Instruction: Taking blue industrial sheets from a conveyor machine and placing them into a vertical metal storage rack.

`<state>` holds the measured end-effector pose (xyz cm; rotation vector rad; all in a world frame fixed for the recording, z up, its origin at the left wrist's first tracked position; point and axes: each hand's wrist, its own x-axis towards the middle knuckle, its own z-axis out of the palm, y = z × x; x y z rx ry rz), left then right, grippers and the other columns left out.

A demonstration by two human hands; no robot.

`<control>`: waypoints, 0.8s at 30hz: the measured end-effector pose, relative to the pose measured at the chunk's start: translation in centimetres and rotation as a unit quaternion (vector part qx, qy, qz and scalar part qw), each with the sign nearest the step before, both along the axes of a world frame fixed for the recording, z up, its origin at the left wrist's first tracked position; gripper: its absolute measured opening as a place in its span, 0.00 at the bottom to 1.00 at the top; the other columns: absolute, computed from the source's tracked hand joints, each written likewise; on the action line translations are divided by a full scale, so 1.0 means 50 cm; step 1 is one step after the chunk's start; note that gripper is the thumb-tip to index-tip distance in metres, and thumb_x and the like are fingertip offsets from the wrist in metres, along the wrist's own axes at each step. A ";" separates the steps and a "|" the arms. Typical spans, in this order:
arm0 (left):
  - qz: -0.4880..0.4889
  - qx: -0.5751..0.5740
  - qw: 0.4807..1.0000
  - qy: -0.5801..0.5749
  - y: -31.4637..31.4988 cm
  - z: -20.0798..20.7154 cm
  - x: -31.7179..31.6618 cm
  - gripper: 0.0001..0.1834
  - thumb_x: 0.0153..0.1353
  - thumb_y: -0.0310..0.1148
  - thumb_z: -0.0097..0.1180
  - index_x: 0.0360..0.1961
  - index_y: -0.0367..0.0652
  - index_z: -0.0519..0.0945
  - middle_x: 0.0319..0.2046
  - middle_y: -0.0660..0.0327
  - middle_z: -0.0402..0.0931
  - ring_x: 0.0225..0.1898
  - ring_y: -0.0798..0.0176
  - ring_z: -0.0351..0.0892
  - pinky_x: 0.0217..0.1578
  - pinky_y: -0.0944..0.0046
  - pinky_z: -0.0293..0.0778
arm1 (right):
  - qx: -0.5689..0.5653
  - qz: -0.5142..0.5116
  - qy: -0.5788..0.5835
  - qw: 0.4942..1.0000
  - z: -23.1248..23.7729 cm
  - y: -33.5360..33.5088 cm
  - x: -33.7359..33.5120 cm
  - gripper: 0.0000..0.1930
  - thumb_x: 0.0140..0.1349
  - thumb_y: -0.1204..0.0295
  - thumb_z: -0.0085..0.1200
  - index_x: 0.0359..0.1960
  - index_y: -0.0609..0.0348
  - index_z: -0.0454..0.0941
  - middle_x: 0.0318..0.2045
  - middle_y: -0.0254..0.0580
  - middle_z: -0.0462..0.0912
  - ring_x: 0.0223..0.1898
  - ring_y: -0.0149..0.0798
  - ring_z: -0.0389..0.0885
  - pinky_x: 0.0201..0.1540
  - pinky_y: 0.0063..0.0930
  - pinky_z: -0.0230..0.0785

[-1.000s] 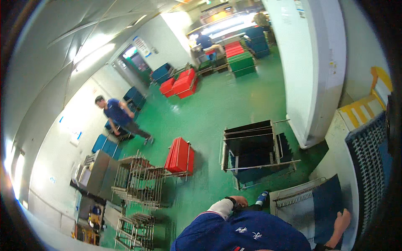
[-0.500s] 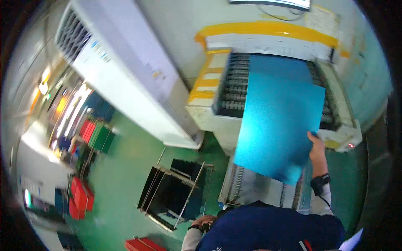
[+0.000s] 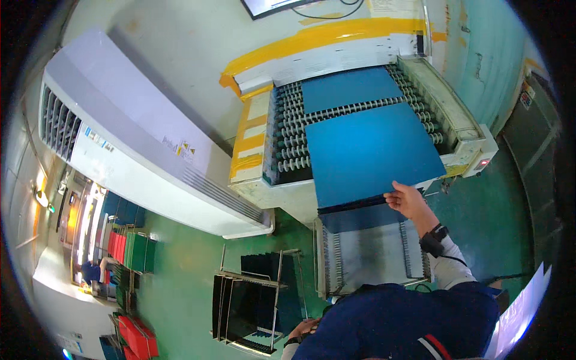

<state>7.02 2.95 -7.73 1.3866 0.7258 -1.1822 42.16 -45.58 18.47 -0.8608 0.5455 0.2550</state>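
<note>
A blue rectangular panel lies over the near rollers of a roller conveyor machine, its near edge jutting past the machine's front. At that near edge is my right hand, closed, with the thumb on top and the fingers curled at the rim. Farther in, a second blue panel rests flat on the rollers. Below the front edge stands a slotted rack with dark panels at its far end. My left hand is low beside my dark blue jacket; its fingers are mostly hidden.
A wire rack of dark panels stands on the green floor to the left. Beyond it rises a tall white air-conditioner cabinet. Red bins and a person are far left. A dark panel-like door stands right.
The panel in my right hand has gone from tilted over the rack to nearly flat on the rollers. A strip of rollers now shows between both panels. The whole view has shifted.
</note>
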 end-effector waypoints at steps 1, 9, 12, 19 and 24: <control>0.039 -0.031 0.999 0.017 0.002 -0.019 -0.011 0.25 0.63 0.49 0.51 0.52 0.41 0.75 0.43 0.61 0.77 0.40 0.68 0.75 0.39 0.67 0.72 | -0.006 0.048 0.004 0.999 -0.005 0.013 0.007 0.18 0.58 0.58 0.58 0.33 0.63 0.74 0.29 0.47 0.80 0.28 0.38 0.78 0.32 0.32 0.73; 0.041 -0.035 0.998 0.033 0.054 -0.052 -0.021 0.27 0.63 0.50 0.50 0.53 0.40 0.74 0.45 0.60 0.76 0.41 0.66 0.75 0.40 0.65 0.72 | -0.047 0.085 -0.025 0.995 -0.033 0.016 0.056 0.23 0.59 0.52 0.55 0.25 0.65 0.77 0.18 0.43 0.78 0.17 0.34 0.75 0.21 0.26 0.67; 0.033 -0.024 0.999 0.027 0.055 -0.036 -0.008 0.27 0.63 0.50 0.50 0.53 0.39 0.74 0.45 0.60 0.76 0.42 0.66 0.75 0.41 0.65 0.72 | -0.043 0.064 -0.025 0.997 -0.025 0.026 0.063 0.24 0.59 0.52 0.55 0.26 0.67 0.77 0.21 0.45 0.79 0.18 0.34 0.74 0.21 0.26 0.66; 0.013 -0.001 1.000 0.012 0.040 0.017 0.048 0.27 0.63 0.50 0.50 0.54 0.39 0.74 0.46 0.60 0.76 0.42 0.65 0.75 0.41 0.65 0.71 | -0.026 0.067 -0.038 0.997 -0.026 0.016 0.070 0.22 0.60 0.54 0.55 0.24 0.64 0.76 0.19 0.42 0.77 0.19 0.33 0.75 0.21 0.25 0.66; 0.006 0.020 1.000 -0.003 0.048 0.046 0.088 0.27 0.63 0.50 0.50 0.54 0.39 0.73 0.46 0.60 0.76 0.43 0.65 0.75 0.41 0.64 0.71 | -0.030 0.066 -0.030 0.997 -0.034 0.013 0.087 0.21 0.60 0.54 0.55 0.24 0.63 0.76 0.20 0.42 0.77 0.19 0.33 0.75 0.21 0.25 0.65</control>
